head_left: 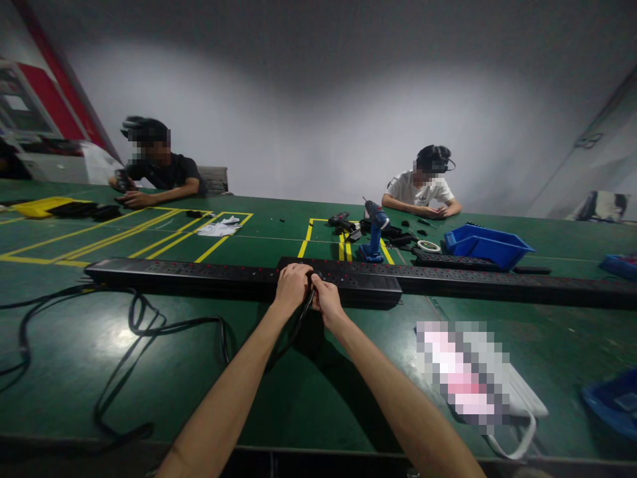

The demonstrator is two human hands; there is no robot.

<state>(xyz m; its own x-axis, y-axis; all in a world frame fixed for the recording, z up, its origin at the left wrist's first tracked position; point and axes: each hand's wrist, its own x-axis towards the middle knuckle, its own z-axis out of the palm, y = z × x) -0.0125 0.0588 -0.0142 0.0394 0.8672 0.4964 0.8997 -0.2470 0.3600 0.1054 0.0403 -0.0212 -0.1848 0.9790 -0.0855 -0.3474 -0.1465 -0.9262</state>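
Both my arms reach forward over a green table (308,398). My left hand (292,284) and my right hand (326,299) meet at the near edge of a long black power strip (199,275) studded with red switches. Both hands are closed around a black cable (298,325) that drops from between them toward me. A second black strip (358,282) lies just behind my fingers, overlapping the first, and more strips run off to the right (522,285).
Loose black cables (139,325) loop over the table's left side. A blue cordless drill (374,232), small black parts and a blue bin (485,245) stand beyond the strips. Two people sit at the far edge. A blurred white packet (468,375) lies at my right, another blue bin (612,398) further right.
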